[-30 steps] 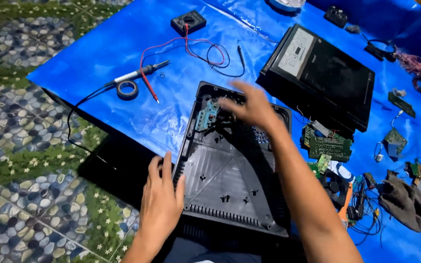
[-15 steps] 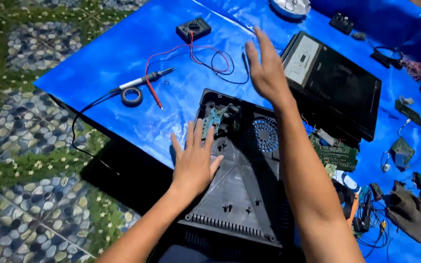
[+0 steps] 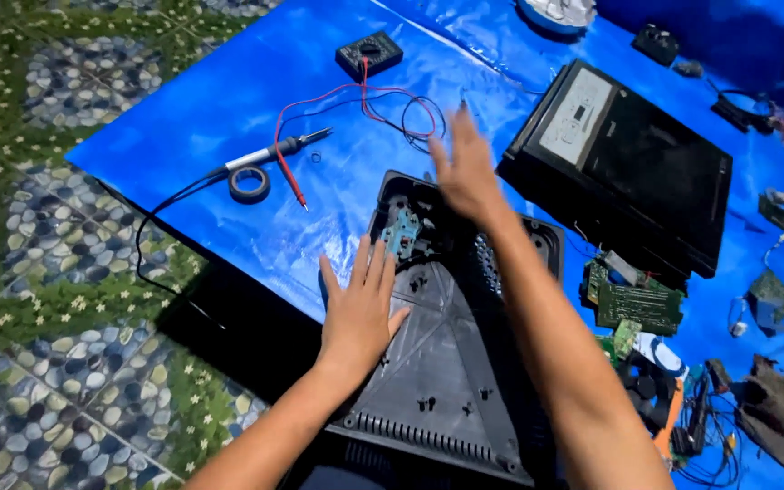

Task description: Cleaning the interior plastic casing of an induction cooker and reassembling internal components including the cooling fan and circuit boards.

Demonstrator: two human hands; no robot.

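left hand (image 3: 360,313) flat on a dark grey plastic appliance shell (image 3: 446,363), right hand (image 3: 465,168) raised above it

the shell lies on a blue plastic tarp (image 3: 229,100); the left palm presses its near-left edge, fingers spread, gripping nothing. the right hand hovers open and blurred over the shell's far end, empty. left of the shell lie a soldering iron (image 3: 269,154) and black tape roll (image 3: 249,184); beyond it a black multimeter (image 3: 369,54).

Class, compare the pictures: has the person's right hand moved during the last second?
Yes. The right hand has gone from over the black casing outward across the blue sheet, toward the meter.
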